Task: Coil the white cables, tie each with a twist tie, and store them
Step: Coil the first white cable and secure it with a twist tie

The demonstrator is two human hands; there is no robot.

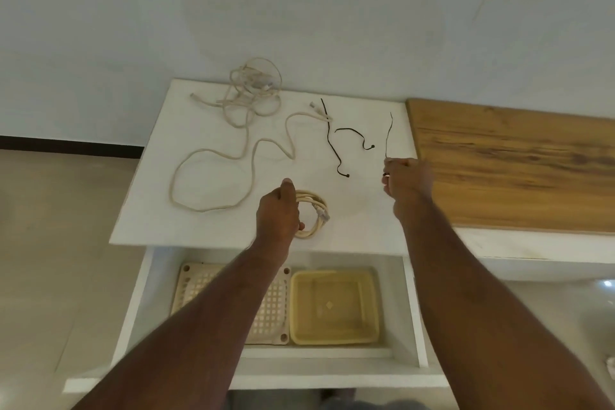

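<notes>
My left hand (279, 210) grips the coiled cable (312, 214) on the white tabletop (359, 210); my right hand (406, 181) pinches a twist tie (388, 136). Loose cables (239, 130) lie beyond, far left.

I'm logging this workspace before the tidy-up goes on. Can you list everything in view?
Coiled cable: one, cream-white, near edge of white tabletop, in left hand's grip.
Loose cables: cream-white, count unclear, sprawled and tangled on left and rear of the tabletop.
Twist ties on the tabletop: two, black, centre-right.
Held twist tie: one, dark, in right hand.
Perforated basket: one, cream, open drawer, left.
Plain tray: one, yellowish, drawer, right.
Wooden top: one, brown, right.
Left hand, right hand: both gripping.
</notes>
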